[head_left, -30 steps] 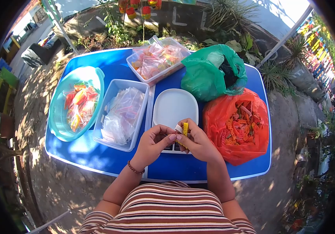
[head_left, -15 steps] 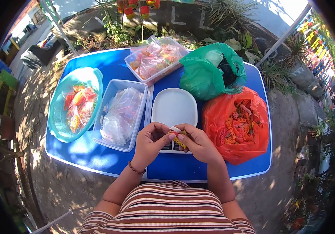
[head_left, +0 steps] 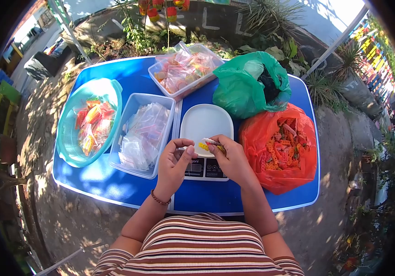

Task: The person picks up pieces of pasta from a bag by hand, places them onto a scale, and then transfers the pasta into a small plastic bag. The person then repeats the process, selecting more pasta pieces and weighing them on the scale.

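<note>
The right hand (head_left: 233,162) pinched a small clear plastic bag of yellow snacks (head_left: 208,143) in its grip, over the flat white kitchen scale (head_left: 205,120) (on the blue bench (head_left: 114,184)). The left hand (head_left: 173,164) curled beside that grip; holding or not, I cannot tell.

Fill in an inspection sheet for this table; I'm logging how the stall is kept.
Surface: blue table, sunlit, on bare ground outdoors.
Job's things: small packet of yellow pieces, held over the white scale; open red bag of orange pieces to the right of the scale.
Clutter: teal basin of filled packets; clear tub of empty bags; rear tub of filled packets; green bag.
Hands: right hand pinches the packet; left hand is beside it, grip unclear.
Cables: nothing seen.
Surroundings: plants behind the table.
</note>
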`<state>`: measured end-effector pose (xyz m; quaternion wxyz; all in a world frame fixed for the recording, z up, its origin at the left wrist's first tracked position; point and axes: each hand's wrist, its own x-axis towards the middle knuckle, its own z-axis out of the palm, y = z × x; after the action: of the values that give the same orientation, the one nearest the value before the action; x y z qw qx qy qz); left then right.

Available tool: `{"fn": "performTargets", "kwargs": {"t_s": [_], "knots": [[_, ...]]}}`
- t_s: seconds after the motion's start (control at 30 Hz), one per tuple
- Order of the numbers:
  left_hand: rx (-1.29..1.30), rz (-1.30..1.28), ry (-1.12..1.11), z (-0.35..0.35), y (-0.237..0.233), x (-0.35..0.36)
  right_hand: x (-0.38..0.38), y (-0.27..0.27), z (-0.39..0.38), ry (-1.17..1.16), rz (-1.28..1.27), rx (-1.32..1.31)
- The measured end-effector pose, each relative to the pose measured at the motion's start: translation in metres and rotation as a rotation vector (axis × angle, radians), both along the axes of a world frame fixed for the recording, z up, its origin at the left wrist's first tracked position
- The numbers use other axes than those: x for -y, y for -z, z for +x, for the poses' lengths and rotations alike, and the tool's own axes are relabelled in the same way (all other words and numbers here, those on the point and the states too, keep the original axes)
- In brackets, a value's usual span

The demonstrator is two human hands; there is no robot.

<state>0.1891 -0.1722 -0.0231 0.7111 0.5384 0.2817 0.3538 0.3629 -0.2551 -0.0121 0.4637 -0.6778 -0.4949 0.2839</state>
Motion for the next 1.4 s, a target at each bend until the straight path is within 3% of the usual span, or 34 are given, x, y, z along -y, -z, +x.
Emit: {"fn": "performTargets", "kwargs": {"t_s": [0.17, 0.27, 0.37, 0.47, 0.57, 0.87, 1.07, 1.27, 1.4], "knots": [[0.025, 0.004, 0.021, -0.006, 0.003, -0.004, -0.03, 0.013, -0.007, 0.154, -0.002, 0.37], [0.033, -0.003, 0.019, -0.009, 0.003, -0.006, -0.036, 0.024, -0.01, 0.178, 0.025, 0.44], [0.043, -0.036, 0.024, -0.014, 0.004, -0.008, -0.036, 0.004, -0.01, 0.152, -0.185, 0.509], [0.048, -0.049, 0.034, -0.014, 0.005, -0.01, -0.042, 0.008, -0.004, 0.203, -0.175, 0.604], [0.037, -0.053, 0.036, -0.013, 0.006, -0.009, -0.045, 0.017, 0.0, 0.272, 0.028, 0.755], [0.036, -0.053, 0.047, -0.015, 0.006, -0.011, -0.047, 0.007, 0.003, 0.372, -0.084, 0.67], [0.027, -0.047, 0.047, -0.015, 0.006, -0.01, -0.048, 0.019, 0.017, 0.388, -0.05, 0.563], [0.023, -0.051, 0.059, -0.014, 0.005, -0.01, -0.05, 0.022, 0.022, 0.316, 0.179, 0.446], [0.017, -0.041, 0.069, -0.014, 0.005, -0.009, -0.05, 0.015, 0.023, 0.276, 0.087, 0.332]]}}
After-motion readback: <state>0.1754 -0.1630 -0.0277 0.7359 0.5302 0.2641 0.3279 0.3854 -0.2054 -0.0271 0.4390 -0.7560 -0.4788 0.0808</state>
